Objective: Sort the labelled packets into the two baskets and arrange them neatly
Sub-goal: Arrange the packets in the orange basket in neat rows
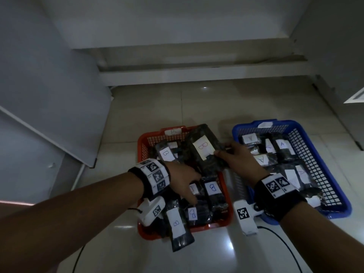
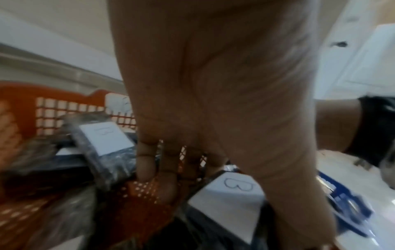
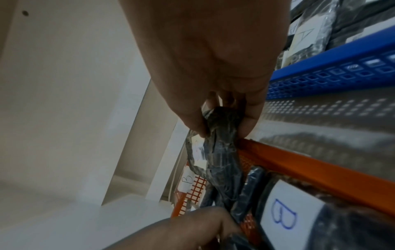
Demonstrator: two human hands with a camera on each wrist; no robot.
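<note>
Over the orange basket (image 1: 142,146), on the left of the floor, the right hand (image 1: 239,160) pinches a dark packet (image 1: 204,149) by its right edge. Thumb and fingers are curled tight on the crinkly wrap, as the right wrist view shows. The packet is lifted up and tilted, so its white label faces up and the letter B can be read. It is most likely held this way so the person can check the letter before putting it down.

The left hand (image 1: 182,183) reaches down into the same basket. Its fingers (image 2: 145,162) look straight and spread and point down among the packets. It holds nothing that can be seen. It seems to be pushing packets aside to make room, so the held one can lie flat and neat.

Every label that can be read in the orange basket says B. A small white tag (image 1: 173,131) on its far rim is too blurry to read in the head view. One B packet (image 1: 178,225) sticks out over the near rim, so it still needs tidying.

To the right sits the blue basket (image 1: 334,160). Its packets have white labels, and the ones that can be read say A. So the sorting looks nearly done, and lining up is what is left.
</note>
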